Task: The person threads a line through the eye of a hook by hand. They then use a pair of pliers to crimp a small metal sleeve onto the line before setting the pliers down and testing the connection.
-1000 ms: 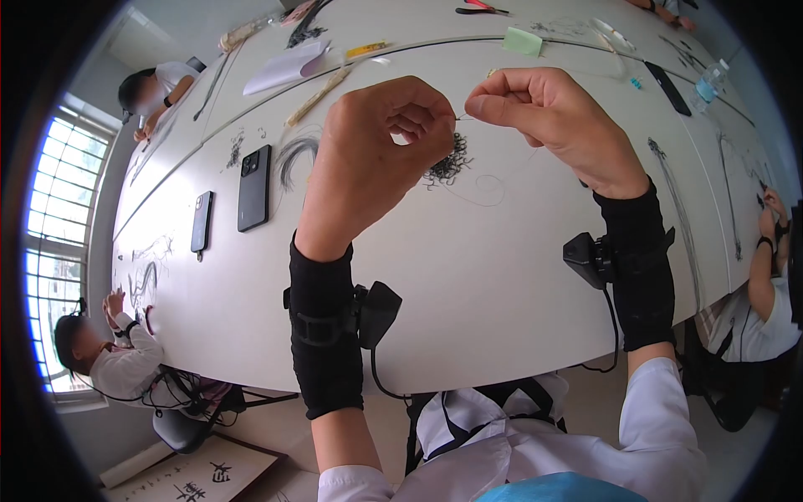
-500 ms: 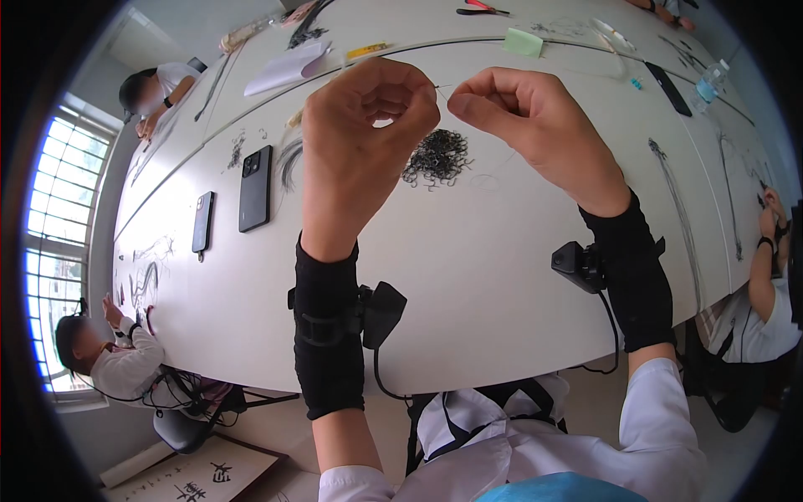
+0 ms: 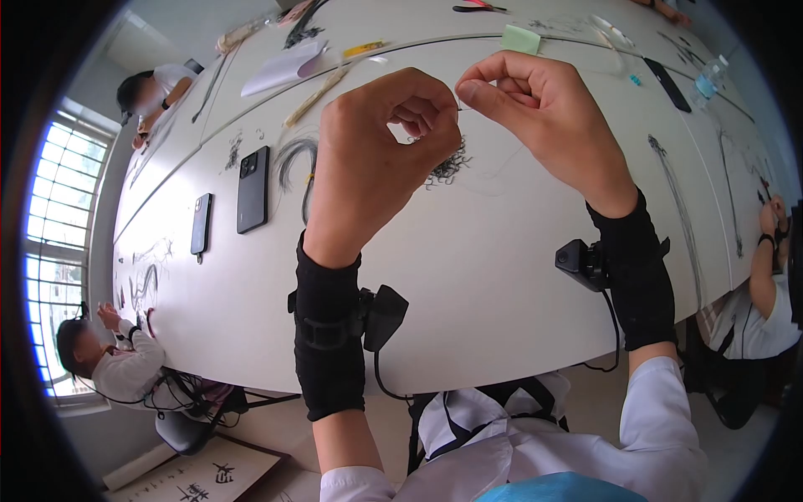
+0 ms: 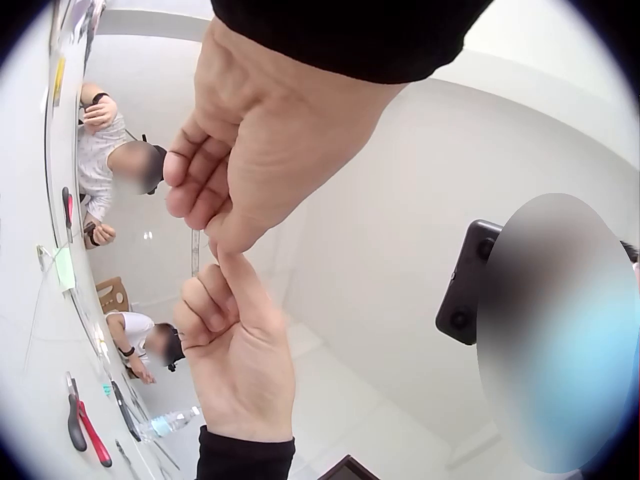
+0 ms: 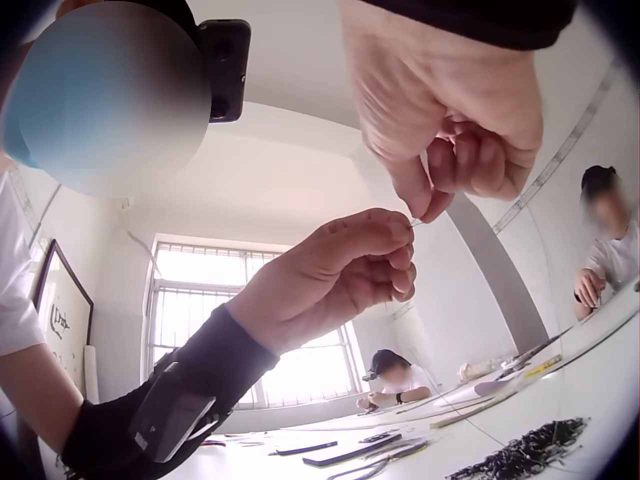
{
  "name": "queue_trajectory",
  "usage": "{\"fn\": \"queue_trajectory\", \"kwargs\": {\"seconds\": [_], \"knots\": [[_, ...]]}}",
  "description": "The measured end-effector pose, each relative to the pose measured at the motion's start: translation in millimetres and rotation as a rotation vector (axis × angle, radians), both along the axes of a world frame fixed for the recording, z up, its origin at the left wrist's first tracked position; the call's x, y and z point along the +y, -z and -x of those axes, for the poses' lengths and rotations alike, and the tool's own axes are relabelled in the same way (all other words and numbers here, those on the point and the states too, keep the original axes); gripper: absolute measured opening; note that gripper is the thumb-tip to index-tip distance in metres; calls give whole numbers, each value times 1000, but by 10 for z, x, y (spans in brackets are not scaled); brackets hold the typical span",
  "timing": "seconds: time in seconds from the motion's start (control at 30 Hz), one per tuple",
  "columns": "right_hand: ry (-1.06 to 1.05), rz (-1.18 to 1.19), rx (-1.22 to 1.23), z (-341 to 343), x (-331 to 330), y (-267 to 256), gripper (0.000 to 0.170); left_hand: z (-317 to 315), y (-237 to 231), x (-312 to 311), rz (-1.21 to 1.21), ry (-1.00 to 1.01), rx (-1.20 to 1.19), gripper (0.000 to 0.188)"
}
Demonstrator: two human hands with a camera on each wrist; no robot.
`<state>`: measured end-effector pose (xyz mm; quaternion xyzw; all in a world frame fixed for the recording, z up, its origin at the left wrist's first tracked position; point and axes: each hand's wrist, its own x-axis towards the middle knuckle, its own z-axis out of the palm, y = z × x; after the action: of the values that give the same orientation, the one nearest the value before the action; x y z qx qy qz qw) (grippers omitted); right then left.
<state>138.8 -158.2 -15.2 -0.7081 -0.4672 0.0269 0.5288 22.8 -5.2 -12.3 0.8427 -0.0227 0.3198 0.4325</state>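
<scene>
Raised over the table, my left hand [image 3: 381,159] pinches a very fine strand between thumb and fingertips. My right hand [image 3: 548,130] faces it, thumb and index finger pinched on the strand as well, the two sets of fingertips almost meeting. A tiny length of the strand [image 5: 415,222] shows between them in the right wrist view; its full course is too thin to follow. Below the left fingertips lies a pile of short, curly black pieces [image 3: 449,166], partly hidden by that hand and seen more fully as a dark heap [image 5: 525,450] in the right wrist view.
Two phones [image 3: 253,189] [image 3: 201,224] and a grey hair-like bundle [image 3: 294,159] lie left. Farther back are a pale bundle [image 3: 316,96], white paper [image 3: 284,67], a green note [image 3: 521,39] and red-handled pliers [image 3: 479,7]. A bottle [image 3: 709,79] stands right; other people sit around.
Compared with half a second ago, my left hand has shifted right and slightly down, covering more of the black pile. My right hand has moved slightly right and up. Both keep their pinch.
</scene>
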Motion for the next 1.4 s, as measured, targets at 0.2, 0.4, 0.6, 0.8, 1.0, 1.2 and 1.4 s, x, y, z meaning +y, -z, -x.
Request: {"fn": "queue_trajectory", "kwargs": {"seconds": [0.2,0.4,0.6,0.8,1.0,1.2,1.4], "knots": [[-89,-20,55,-89,-3,45,23,25,-29,-5,74,58,21,9],[-200,15,236,-35,-59,-84,25,79,-100,13,188,137,46,8],[-229,-115,294,23,-3,-34,25,77,-118,-13,386,114,-68,9],[-103,-231,203,125,118,96,23,52,-77,17,323,67,-180,17],[46,-153,37,283,70,-5,15,-1,-52,-30,212,-50,-221,14],[117,-110,-250,341,23,-41,11,-18,13,-12,-3,-151,-226,8],[125,-92,-255,225,-42,-84,13,-58,51,-63,-80,-118,-200,5]]}}
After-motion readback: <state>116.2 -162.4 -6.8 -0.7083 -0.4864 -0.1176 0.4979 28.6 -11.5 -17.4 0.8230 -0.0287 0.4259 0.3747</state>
